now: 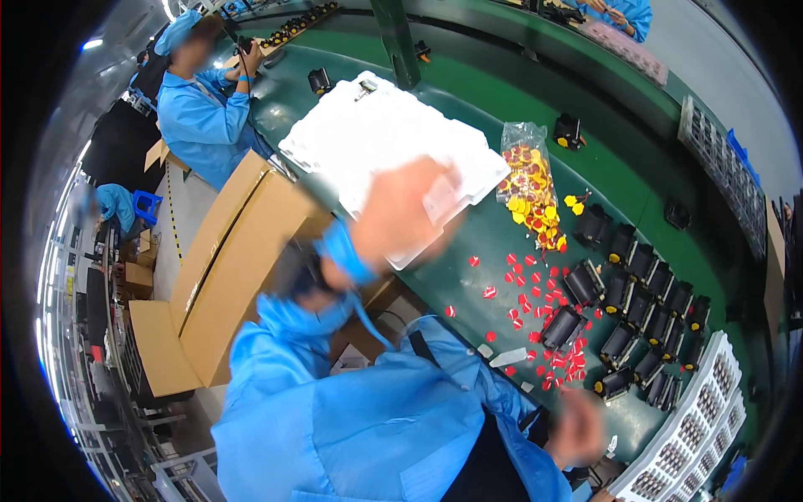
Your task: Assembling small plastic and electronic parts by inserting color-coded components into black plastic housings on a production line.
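Note:
My left hand (410, 205), smeared by motion, is over the near edge of the white foam tray (368, 138). A pale, translucent patch shows at its fingers, but I cannot make out whether it is a held piece. A blue band with a cord circles that wrist. Low in the view, my right hand (577, 428) hovers by the table's near edge, also blurred, its fingers unclear. Just beyond it lie scattered red discs (573, 360). Among them rests a black boxy part (563, 326), and another black part (584, 284) lies behind it.
A clear bag (527, 163) spills yellow and red pieces. Rows of black parts (640, 314) stand at the right, beside a white tray (669, 460) of small metal pieces. Cardboard boxes (226, 268) stand left. A co-worker (201, 109) sits at the far left; another's hands (606, 10) show top right.

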The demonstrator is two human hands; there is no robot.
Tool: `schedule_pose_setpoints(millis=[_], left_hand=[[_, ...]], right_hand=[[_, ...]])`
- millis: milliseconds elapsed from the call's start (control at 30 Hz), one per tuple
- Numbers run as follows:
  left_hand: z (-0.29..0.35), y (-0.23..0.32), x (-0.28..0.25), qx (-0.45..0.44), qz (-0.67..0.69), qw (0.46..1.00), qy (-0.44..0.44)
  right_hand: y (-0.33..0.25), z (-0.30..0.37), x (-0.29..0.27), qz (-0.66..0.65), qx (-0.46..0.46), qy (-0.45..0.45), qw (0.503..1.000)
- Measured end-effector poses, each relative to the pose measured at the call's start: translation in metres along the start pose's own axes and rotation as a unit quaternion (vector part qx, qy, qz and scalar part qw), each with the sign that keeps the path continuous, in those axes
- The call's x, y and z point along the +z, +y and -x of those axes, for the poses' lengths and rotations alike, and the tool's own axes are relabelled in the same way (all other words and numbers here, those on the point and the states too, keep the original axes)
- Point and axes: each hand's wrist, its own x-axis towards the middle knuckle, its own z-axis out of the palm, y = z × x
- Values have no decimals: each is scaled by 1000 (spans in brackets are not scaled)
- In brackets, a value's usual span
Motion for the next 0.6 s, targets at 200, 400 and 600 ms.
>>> schedule_pose_setpoints(millis=[200,400,600], left_hand=[[-80,-303,-48,-90,-424,887,-158],[-75,-363,-40,-125,-340,887,-286],[-50,-385,-41,-8,-380,924,-44]], right_hand=[[-4,-17,21,18,3,-60,998],[-7,-11,26,41,7,5,999],[-9,1,36,12,66,5,998]])
